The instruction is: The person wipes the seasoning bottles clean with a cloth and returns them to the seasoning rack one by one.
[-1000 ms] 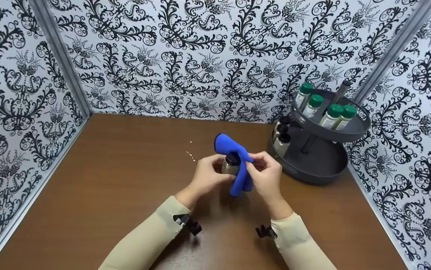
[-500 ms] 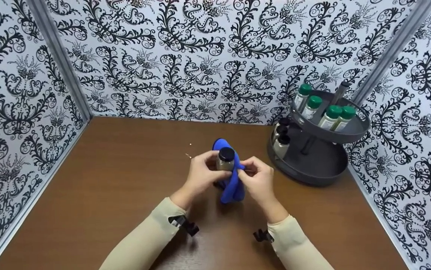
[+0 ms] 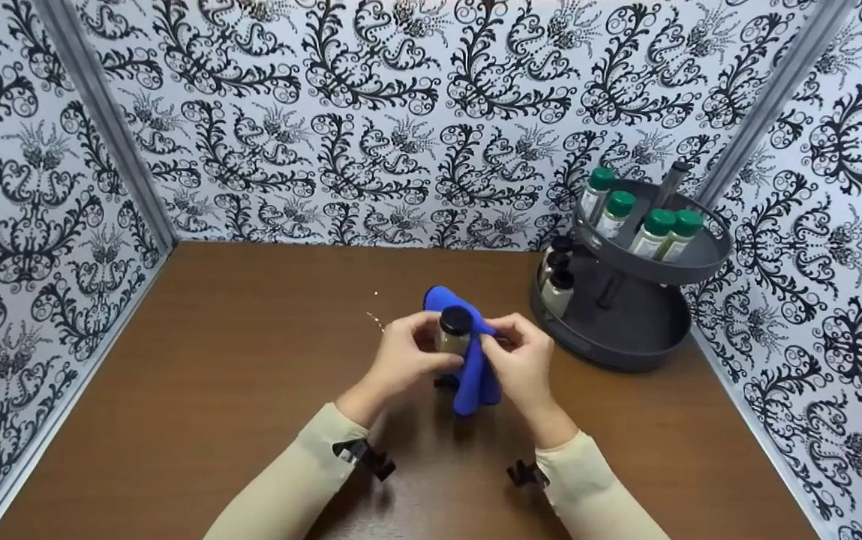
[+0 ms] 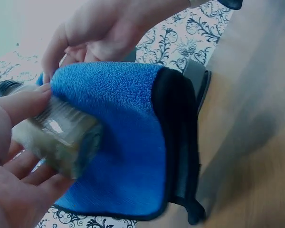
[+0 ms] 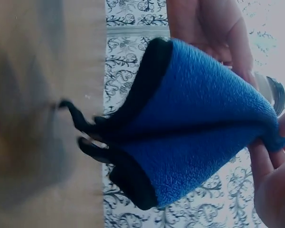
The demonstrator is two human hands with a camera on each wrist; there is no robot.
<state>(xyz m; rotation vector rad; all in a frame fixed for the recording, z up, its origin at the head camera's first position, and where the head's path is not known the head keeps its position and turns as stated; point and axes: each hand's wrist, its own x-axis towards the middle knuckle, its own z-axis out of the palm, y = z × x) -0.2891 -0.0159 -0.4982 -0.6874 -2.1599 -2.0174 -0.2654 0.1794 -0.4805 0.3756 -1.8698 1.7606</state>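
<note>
A small clear jar (image 3: 452, 342) with a black lid is gripped between the thumb and fingers of my left hand (image 3: 404, 355), held above the table. Pale contents show through its wall in the left wrist view, where the jar (image 4: 61, 137) lies against the cloth. My right hand (image 3: 522, 360) pinches a blue cloth (image 3: 470, 386) with dark edging, pressed to the jar's right side. In the right wrist view the folded cloth (image 5: 204, 109) hangs from the fingertips and hides most of the jar.
A dark grey two-tier round rack (image 3: 618, 349) stands at the back right. Its upper tier bears several green-capped bottles (image 3: 650, 236); black-capped jars (image 3: 557, 294) stand on the lower one. Small pale crumbs (image 3: 375, 319) lie on the brown table (image 3: 265, 360). Patterned walls (image 3: 370, 150) enclose the table.
Both hands, with the jar and cloth, have shifted slightly left and toward me. The jar's black lid, partly covered by the cloth a second ago, now shows fully.
</note>
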